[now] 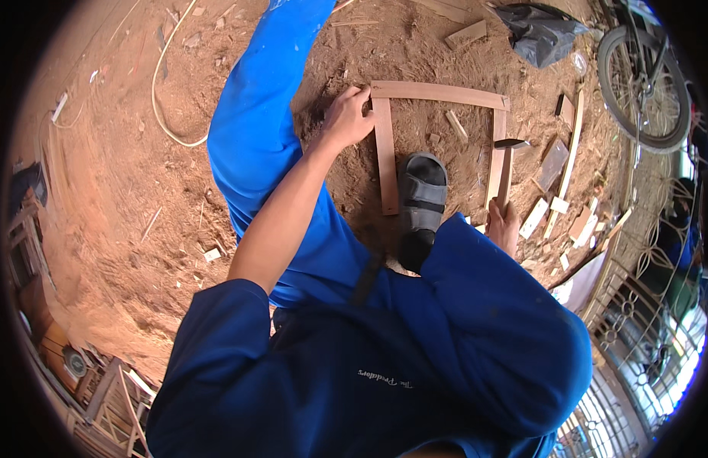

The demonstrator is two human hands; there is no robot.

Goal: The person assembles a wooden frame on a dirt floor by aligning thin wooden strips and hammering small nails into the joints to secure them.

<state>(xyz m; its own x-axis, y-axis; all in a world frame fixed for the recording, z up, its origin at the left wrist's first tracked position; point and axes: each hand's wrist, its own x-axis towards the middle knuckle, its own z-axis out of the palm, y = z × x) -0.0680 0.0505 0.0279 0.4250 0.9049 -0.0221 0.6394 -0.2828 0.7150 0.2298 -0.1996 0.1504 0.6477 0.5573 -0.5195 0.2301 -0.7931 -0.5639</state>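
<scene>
Brown wood strips form a three-sided frame (442,92), which lies on the dusty ground (117,252) in front of the person: one strip goes across the far end, and two strips come back from it toward the body. The left hand (348,116) touches the far left corner of this frame; whether its fingers pinch the wood or only press on it, I cannot tell. The right hand (505,227) is closed around the handle of a hammer (507,172), and the hammer's head appears above the right strip; if they touch, I cannot tell. Between the two side strips stands a foot in a dark sandal (424,183). Wood scraps (533,217) lie to the right, and farther away are a black bag (539,34) and a bicycle (644,88). On the left, a pale cable (155,91) curves over the ground.
</scene>
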